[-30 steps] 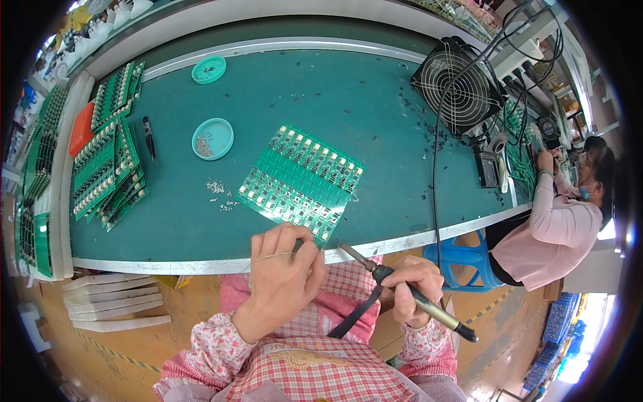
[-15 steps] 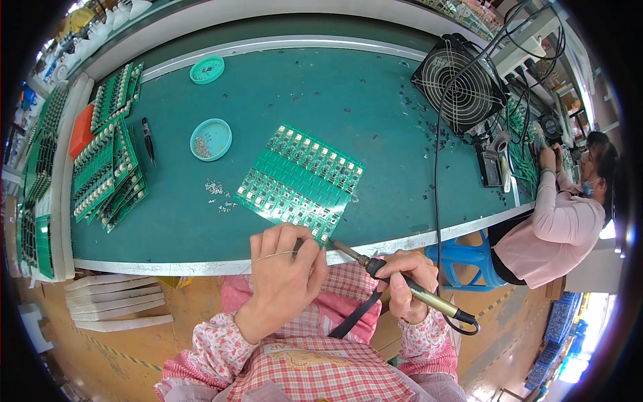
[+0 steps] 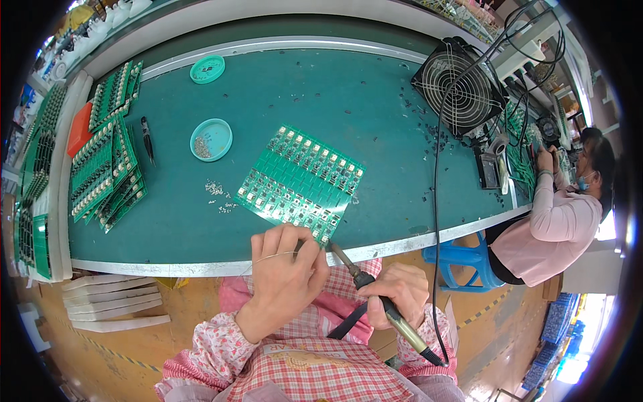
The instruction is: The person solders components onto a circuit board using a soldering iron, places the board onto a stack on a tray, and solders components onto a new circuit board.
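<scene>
1. The left hand (image 3: 284, 271) is closed in a loose fist at the near edge of the table. Its fingertips pinch a thin silver solder wire (image 3: 271, 255), which runs in a curve to the left of the hand.
2. The right hand (image 3: 400, 295) is closed around the dark handle of a soldering iron (image 3: 375, 299). The metal tip of the iron points up and left, and it meets the near corner of the board beside the fingertips of the left hand.
3. The green panel of small circuit boards (image 3: 301, 182) lies flat on the green table mat (image 3: 335, 94), turned at an angle. Its near corner is just beside both hands.
4. The black cable of the iron goes down from the handle, past the red checked apron (image 3: 315, 368) on the person's lap.
5. To the left of the panel some small loose metal parts (image 3: 218, 191) lie on the mat. A round teal dish (image 3: 211, 139) with more small parts stands behind them, and a second round teal dish (image 3: 207, 69) is further back.
6. Stacks of green circuit boards (image 3: 107, 167) lie at the left side of the table, near a black pen-like tool (image 3: 147, 139).
7. A black wire-grille fan (image 3: 459, 87) stands at the right back of the table.
8. Another person in a pink top (image 3: 559, 224) sits at the right end of the table, with hands on other boards.
</scene>
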`<state>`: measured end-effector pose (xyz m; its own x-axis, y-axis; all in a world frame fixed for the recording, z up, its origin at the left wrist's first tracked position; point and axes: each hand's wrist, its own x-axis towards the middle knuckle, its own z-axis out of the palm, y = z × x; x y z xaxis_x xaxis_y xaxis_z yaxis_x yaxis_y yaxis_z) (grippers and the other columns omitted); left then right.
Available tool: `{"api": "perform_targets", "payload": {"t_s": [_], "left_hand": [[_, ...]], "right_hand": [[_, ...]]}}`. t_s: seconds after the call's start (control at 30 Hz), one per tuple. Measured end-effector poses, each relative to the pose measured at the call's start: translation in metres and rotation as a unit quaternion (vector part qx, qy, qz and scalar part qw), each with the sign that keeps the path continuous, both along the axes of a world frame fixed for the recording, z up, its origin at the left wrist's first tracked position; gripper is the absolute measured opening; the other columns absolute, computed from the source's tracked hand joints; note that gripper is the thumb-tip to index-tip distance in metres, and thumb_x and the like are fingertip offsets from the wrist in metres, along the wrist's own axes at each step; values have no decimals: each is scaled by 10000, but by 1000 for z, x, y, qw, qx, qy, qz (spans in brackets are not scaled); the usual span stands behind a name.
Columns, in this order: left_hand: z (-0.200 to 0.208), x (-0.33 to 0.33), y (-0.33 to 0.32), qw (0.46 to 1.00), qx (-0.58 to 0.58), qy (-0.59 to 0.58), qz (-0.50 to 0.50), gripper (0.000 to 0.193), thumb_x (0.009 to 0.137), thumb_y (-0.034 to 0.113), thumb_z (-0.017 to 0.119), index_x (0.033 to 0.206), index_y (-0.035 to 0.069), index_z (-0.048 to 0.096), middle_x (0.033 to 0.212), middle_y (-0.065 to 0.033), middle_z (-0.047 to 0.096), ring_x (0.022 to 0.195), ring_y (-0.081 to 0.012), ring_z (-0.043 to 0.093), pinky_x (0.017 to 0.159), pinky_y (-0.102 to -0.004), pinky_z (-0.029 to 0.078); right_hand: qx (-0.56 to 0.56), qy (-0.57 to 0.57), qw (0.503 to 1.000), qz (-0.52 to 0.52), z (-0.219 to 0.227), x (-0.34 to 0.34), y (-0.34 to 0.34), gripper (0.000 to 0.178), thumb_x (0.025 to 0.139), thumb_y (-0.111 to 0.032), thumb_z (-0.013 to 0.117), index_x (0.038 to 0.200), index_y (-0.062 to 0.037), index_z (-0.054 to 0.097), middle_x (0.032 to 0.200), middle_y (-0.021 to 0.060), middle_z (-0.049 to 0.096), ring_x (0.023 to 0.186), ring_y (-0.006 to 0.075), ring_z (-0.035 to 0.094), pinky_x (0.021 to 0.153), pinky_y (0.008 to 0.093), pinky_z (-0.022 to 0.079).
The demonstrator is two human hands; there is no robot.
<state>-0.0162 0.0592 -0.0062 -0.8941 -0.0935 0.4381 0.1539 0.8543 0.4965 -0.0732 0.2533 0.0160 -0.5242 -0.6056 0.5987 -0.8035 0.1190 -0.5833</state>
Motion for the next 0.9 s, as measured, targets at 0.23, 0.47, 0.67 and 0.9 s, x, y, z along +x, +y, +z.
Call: {"api": "perform_targets", "payload": {"t_s": [0.23,0.47,0.67,0.9], "left_hand": [[6,11,-13,998,57,-2,-38,152,754,70,706,789,63,558,1052,-95,600,972,-289,572,830,-426,386],[5,20,-24,999,35,3,19,210,752,64,747,795,70,541,1166,-144,605,1132,-330,588,926,-437,394],[-2,22,-23,999,49,8,6,214,763,87,753,808,72,545,1195,-150,603,1161,-337,588,981,-456,402],[-6,23,-27,998,59,22,-4,213,770,101,753,826,66,550,1194,-153,606,1178,-339,584,969,-455,423]], "right_hand": [[-58,-25,993,-102,3,-1,15,145,754,61,644,884,-2,658,655,86,632,495,208,571,484,310,459],[76,53,976,-199,2,-44,-22,331,802,41,707,1119,-46,674,935,130,699,790,274,662,690,347,518],[215,94,944,-232,-6,-57,-43,416,870,-118,699,1261,-73,565,1056,150,685,1161,363,592,1107,518,323],[122,-91,962,-229,-3,-53,-63,546,810,-172,779,1272,-64,511,1101,162,638,1080,356,611,1069,496,381]]}}
